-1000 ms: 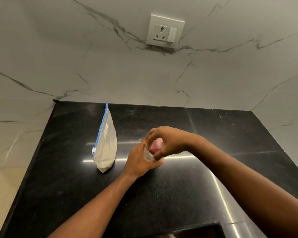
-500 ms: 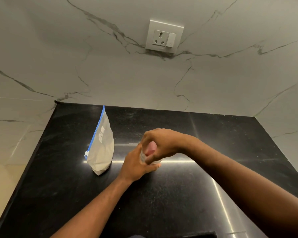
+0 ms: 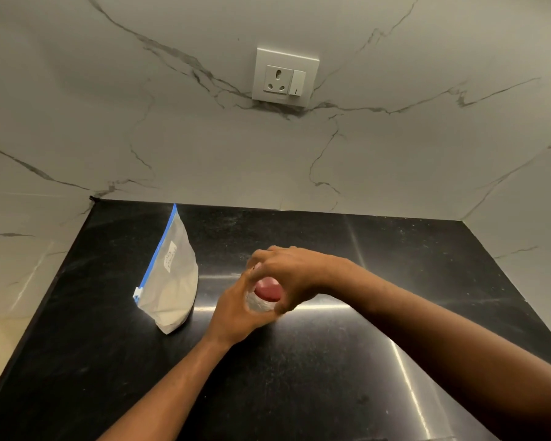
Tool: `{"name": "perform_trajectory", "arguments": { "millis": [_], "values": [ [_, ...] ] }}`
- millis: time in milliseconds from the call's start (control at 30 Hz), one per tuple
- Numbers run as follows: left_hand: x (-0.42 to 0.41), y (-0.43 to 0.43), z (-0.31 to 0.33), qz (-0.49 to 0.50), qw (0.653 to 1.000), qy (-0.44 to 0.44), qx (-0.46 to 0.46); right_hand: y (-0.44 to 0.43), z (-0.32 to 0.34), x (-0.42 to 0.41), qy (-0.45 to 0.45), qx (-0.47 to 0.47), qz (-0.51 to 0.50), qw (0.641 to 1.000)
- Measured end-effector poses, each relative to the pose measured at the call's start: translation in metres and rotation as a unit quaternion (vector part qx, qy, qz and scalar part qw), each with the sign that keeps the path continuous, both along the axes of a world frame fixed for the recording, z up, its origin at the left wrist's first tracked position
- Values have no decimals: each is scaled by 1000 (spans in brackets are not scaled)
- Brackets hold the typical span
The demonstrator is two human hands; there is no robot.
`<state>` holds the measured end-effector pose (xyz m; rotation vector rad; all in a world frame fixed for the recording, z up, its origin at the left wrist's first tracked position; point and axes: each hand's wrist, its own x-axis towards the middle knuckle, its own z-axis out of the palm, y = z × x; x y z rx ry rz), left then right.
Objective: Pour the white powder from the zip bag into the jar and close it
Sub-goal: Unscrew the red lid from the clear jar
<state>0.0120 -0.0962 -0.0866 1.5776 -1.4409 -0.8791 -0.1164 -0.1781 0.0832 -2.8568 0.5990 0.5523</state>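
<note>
A clear zip bag with a blue zipper strip and a white slider stands upright on the black counter, its lower half filled with white powder. Just right of it, a small clear jar with a red lid sits between my hands. My left hand wraps the jar's body from the near side. My right hand curls over the red lid from above. Most of the jar is hidden by my fingers.
White veined marble walls close off the counter at the back, left and right. A white wall socket with a switch sits on the back wall. The counter's left edge drops off beside the bag.
My right hand has turned on the lid, so more of the red top shows between the fingers. The bag and jar stay in place; the camera has tilted slightly.
</note>
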Motion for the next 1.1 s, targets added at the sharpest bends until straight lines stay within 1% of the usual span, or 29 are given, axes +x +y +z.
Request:
{"name": "perform_trajectory", "arguments": {
  "millis": [33,67,167,200,267,333,400,467,533,567,600,633,667,733,800,833,867,900,967,1100],
  "values": [
    [0,-1,0,1,1000,-1,4,-1,0,0,-20,4,-24,1000],
    [-1,-1,-1,3,1000,-1,8,-2,-1,1,-24,-21,-53,998],
    [-3,1,2,21,1000,-2,-1,2,-12,5,47,-163,-115,979],
    [-4,2,4,27,1000,-7,-6,4,-17,7,60,-178,-119,975],
    [-4,3,6,29,1000,-10,-2,5,-19,8,43,-133,-123,982],
    [-4,2,3,29,999,-13,9,2,-10,7,37,-83,-81,993],
    [-4,1,-1,37,999,-22,10,1,-6,3,27,-92,-1,995],
    [-5,1,0,37,999,-26,5,2,-3,-2,-23,-109,43,993],
    [-5,3,4,30,999,-20,-3,-2,3,-12,-96,-96,22,991],
    [-5,3,6,29,999,-17,-7,-7,5,-20,-140,-73,-20,987],
    [-6,4,7,31,999,-14,-9,-13,6,-31,-192,-41,-70,978],
    [-7,5,8,36,999,-11,-11,-18,3,-44,-250,-9,-120,961],
    [-8,5,8,42,999,-10,-12,-22,-4,-58,-306,13,-170,936],
    [-12,6,7,55,998,-6,-12,-22,-35,-84,-394,37,-288,872],
    [-16,6,7,74,997,-5,-12,-17,-78,-101,-436,51,-399,805],
    [-18,7,7,84,996,-6,-13,-14,-100,-108,-440,55,-438,782],
    [-21,7,7,95,995,-7,-13,-11,-119,-114,-436,58,-463,769],
    [-24,8,8,105,994,-8,-12,-9,-136,-119,-429,65,-478,764],
    [-27,9,10,119,993,-9,-10,-4,-161,-123,-396,73,-493,771],
    [-30,11,12,124,992,-5,-1,-1,-178,-122,-288,20,-474,832]
  ]
}}
